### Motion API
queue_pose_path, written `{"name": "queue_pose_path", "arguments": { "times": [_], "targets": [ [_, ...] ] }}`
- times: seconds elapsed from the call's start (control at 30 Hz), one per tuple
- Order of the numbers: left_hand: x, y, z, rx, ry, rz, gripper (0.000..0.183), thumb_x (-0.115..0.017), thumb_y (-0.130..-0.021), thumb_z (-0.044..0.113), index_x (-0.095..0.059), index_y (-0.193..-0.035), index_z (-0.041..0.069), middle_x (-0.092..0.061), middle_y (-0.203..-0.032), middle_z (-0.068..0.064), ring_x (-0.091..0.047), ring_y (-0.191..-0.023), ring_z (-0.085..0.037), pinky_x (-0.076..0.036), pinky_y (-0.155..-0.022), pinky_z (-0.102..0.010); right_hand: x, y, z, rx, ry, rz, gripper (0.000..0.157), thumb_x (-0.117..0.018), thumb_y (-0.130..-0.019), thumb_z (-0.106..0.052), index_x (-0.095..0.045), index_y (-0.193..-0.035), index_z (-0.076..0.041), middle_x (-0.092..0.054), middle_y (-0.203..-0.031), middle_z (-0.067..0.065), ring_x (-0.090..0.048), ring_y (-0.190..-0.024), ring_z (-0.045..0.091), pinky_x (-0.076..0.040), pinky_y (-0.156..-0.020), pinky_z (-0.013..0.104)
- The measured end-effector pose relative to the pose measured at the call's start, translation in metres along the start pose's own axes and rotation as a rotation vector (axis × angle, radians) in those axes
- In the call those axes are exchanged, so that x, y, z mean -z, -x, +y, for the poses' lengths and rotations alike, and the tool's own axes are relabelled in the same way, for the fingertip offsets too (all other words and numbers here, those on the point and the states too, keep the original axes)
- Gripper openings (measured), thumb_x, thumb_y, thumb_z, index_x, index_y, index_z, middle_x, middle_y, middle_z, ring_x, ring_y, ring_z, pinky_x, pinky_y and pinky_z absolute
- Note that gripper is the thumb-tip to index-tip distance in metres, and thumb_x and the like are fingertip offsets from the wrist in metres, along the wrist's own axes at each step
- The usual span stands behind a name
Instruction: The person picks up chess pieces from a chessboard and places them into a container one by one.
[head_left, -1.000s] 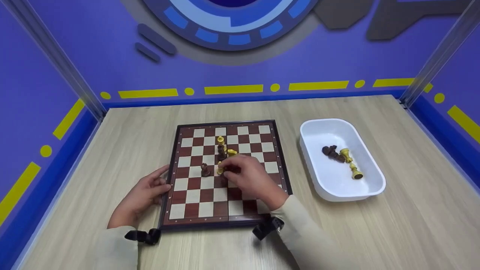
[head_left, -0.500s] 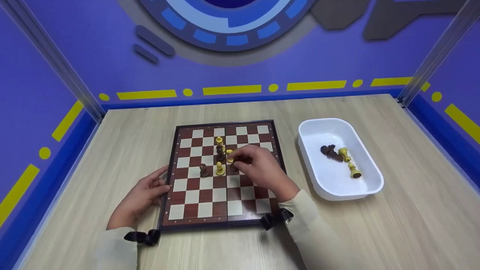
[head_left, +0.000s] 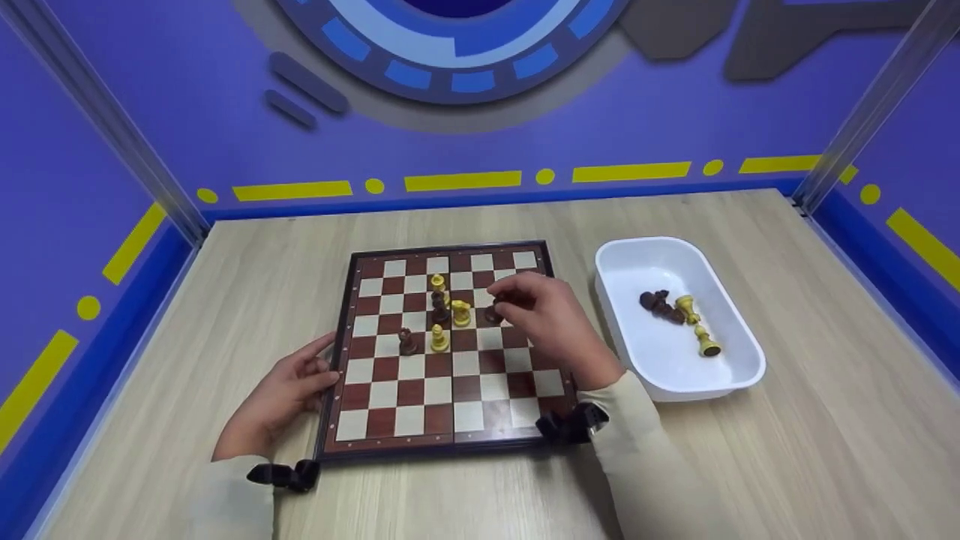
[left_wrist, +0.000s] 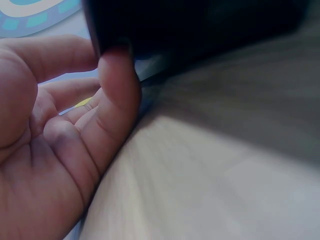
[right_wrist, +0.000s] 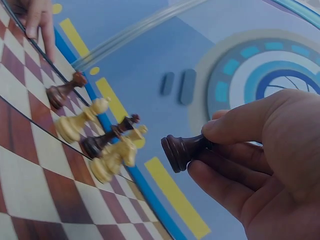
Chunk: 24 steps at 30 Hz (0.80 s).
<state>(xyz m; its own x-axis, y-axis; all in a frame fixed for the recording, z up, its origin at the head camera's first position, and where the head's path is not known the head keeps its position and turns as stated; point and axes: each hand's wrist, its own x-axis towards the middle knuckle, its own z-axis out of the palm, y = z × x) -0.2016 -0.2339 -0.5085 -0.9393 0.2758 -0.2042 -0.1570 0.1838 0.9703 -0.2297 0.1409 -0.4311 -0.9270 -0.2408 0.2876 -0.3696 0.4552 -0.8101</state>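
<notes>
My right hand (head_left: 551,322) pinches a dark chess piece (right_wrist: 182,151) by its top, base pointing down over the right half of the chessboard (head_left: 495,386). Fingers and thumb hide its upper end. Left of it, a yellow knight (head_left: 460,313), a dark piece (head_left: 440,309) and a yellow piece (head_left: 438,282) stand close together. Nearer me are a yellow round-topped piece (head_left: 439,339) and a dark piece (head_left: 407,342). My left hand (head_left: 281,394) touches the board's left edge with thumb and index fingertips, its other fingers loosely bent, as the left wrist view (left_wrist: 117,85) shows.
A white tray (head_left: 637,375) stands right of the board, close to my right forearm. Inside it lie dark pieces (head_left: 660,306) and yellow pieces (head_left: 706,342) on their sides. A blue patterned wall (head_left: 450,150) rises behind the wooden table (head_left: 285,255).
My right hand has moved right and away from me across the board with the dark chess piece, uncovering the yellow knight and the yellow round-topped piece. My left hand has stayed at the edge.
</notes>
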Motion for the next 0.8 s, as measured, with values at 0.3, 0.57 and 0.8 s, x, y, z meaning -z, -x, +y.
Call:
{"name": "queue_pose_path", "arguments": {
  "times": [0.3, 0.57, 0.8],
  "targets": [
    [0.000, 0.000, 0.000, 0.000, 0.002, -0.003, 0.072, -0.059, -0.094, 0.005, -0.020, -0.155, 0.009, -0.056, -0.091, -0.002, -0.064, -0.069, -0.009, -0.056, -0.054, -0.029, 0.021, -0.001, 0.004, -0.039, -0.016, 0.048, 0.021, -0.067, -0.088, -0.004, -0.072, -0.108, -0.009, -0.072, -0.097, 0.008, -0.068, -0.086, 0.018, -0.054, -0.075, 0.029],
    [0.001, -0.001, -0.001, 0.000, -0.008, 0.001, 0.072, -0.059, -0.094, 0.005, -0.021, -0.155, 0.009, -0.055, -0.091, -0.001, -0.062, -0.068, -0.008, -0.055, -0.054, -0.029, 0.038, -0.002, 0.012, -0.069, -0.066, 0.073, 0.020, -0.064, -0.090, -0.004, -0.071, -0.108, -0.006, -0.072, -0.097, 0.010, -0.069, -0.086, 0.022, -0.055, -0.072, 0.028],
    [0.001, -0.001, -0.002, -0.014, 0.009, -0.013, 0.073, -0.059, -0.094, 0.006, -0.019, -0.155, 0.009, -0.055, -0.092, -0.001, -0.062, -0.067, -0.009, -0.055, -0.053, -0.029, 0.053, -0.002, 0.019, -0.104, -0.058, 0.127, 0.022, -0.064, -0.090, -0.004, -0.070, -0.111, -0.004, -0.071, -0.103, 0.013, -0.068, -0.090, 0.020, -0.055, -0.081, 0.027]
  ]
}}
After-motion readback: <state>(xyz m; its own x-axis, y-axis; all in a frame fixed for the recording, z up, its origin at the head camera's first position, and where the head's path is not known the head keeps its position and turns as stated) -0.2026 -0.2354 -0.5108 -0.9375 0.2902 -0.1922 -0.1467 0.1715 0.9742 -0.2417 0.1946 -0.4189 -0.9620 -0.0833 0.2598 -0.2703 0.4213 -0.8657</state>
